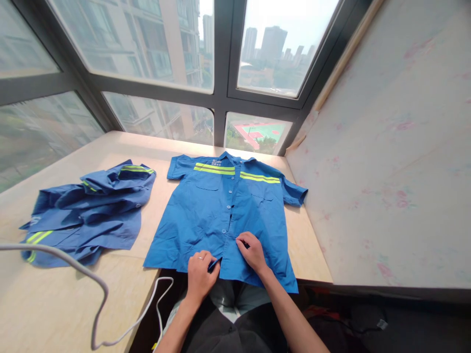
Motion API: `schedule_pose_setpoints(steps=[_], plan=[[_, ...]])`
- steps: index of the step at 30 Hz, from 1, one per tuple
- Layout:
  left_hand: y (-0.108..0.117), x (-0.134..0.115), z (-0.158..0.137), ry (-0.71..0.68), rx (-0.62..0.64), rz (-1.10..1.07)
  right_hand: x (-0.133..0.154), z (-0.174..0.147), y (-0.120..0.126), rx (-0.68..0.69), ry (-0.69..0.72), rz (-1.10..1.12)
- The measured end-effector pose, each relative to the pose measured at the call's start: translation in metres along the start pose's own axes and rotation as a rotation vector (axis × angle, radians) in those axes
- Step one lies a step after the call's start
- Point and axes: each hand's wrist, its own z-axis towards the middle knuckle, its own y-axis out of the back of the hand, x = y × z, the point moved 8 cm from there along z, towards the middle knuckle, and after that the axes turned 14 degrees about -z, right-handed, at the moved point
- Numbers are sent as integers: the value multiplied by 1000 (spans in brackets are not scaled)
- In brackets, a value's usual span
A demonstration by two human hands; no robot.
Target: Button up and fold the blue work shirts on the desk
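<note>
A blue short-sleeved work shirt (198, 211) lies spread front side up, its collar toward the window. Yellow-green reflective stripes cross its chest, and buttons run down the middle placket. At the lower hem, my left hand (201, 274), with a ring on one finger, is closed on the edge of the shirt's front opening and lifts it a little. My right hand (252, 250) rests on the other front panel beside the placket. Its fingers are curled together near the edge, and whatever is between them is hidden.
A second blue shirt (106, 215) with similar stripes lies crumpled on the pale wooden surface (162, 171) at left. A grey-white cable (99, 284) loops across the lower left. Windows (158, 44) stand behind, and a flowered wall (386, 147) borders the right.
</note>
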Motion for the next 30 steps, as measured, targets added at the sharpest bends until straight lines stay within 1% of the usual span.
schedule_pose_setpoints(steps=[7,12,20,30], plan=[[4,11,-5,22,83,-202,1,0,0,16,10,-18],[7,14,-6,27,120,-288,2,1,-1,30,4,-47],[7,15,-5,14,179,-321,3,0,-3,33,1,-67],[3,16,-5,21,173,-281,5,-4,-2,-27,17,-96]])
